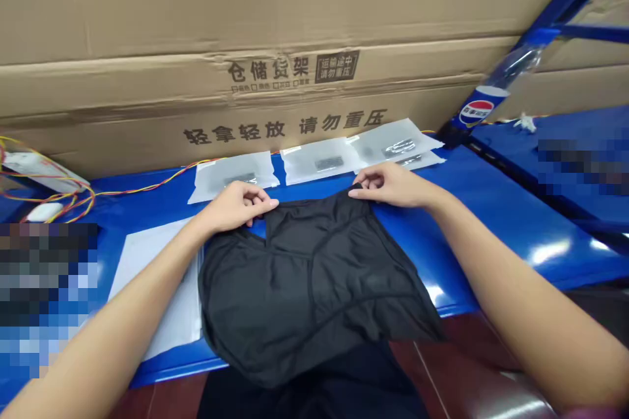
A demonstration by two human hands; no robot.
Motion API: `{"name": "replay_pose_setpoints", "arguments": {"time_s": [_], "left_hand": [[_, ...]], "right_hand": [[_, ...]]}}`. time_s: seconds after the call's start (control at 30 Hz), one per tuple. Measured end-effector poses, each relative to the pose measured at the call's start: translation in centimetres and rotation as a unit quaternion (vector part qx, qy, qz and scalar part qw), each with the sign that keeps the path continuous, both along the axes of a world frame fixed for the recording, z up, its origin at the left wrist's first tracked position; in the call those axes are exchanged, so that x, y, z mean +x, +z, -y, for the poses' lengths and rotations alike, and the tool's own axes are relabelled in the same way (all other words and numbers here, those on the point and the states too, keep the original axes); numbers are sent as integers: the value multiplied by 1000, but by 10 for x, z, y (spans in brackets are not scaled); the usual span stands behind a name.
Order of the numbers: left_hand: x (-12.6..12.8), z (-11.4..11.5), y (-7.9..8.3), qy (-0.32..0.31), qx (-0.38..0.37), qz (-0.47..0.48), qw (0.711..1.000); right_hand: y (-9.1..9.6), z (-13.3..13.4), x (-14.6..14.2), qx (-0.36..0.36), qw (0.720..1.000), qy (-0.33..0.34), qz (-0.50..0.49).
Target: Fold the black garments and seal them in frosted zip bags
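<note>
A black garment (314, 281) lies spread on the blue shelf surface (491, 209), its lower edge hanging over the front edge. My left hand (238, 204) pinches the garment's far left corner. My right hand (388, 184) pinches its far right corner. Both hands have their fingers closed on the fabric. Under the garment's left side lies a flat white plastic bag (157, 281).
Three frosted bags (324, 160) with dark items inside lie in a row at the back. Large cardboard boxes (275, 46) wall off the rear. Yellow and red wires (73, 200) and a white mouse (43, 211) sit at left. A Pepsi bottle (496, 95) leans at right.
</note>
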State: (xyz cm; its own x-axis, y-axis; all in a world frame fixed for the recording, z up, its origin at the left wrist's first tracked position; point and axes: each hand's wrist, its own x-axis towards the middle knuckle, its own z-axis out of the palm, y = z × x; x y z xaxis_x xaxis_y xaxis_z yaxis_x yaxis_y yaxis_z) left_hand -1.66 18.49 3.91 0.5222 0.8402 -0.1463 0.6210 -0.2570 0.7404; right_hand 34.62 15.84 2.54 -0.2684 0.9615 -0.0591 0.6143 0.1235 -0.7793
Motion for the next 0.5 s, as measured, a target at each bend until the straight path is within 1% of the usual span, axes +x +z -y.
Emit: {"name": "replay_pose_setpoints", "arguments": {"time_s": [0.1, 0.23, 0.4, 0.5], "left_hand": [[0, -3, -2, -6, 0, 1, 1000], [1, -5, -4, 1, 5, 7, 1000], [1, -1, -2, -3, 6, 26, 1000], [0, 1, -2, -9, 23, 30, 999]], "right_hand": [[2, -3, 4, -20, 1000, -4, -5], [4, -4, 5, -20, 1000, 0, 1], [2, 0, 4, -21, 1000, -10, -11], [2, 1, 4, -15, 1000, -9, -25]]}}
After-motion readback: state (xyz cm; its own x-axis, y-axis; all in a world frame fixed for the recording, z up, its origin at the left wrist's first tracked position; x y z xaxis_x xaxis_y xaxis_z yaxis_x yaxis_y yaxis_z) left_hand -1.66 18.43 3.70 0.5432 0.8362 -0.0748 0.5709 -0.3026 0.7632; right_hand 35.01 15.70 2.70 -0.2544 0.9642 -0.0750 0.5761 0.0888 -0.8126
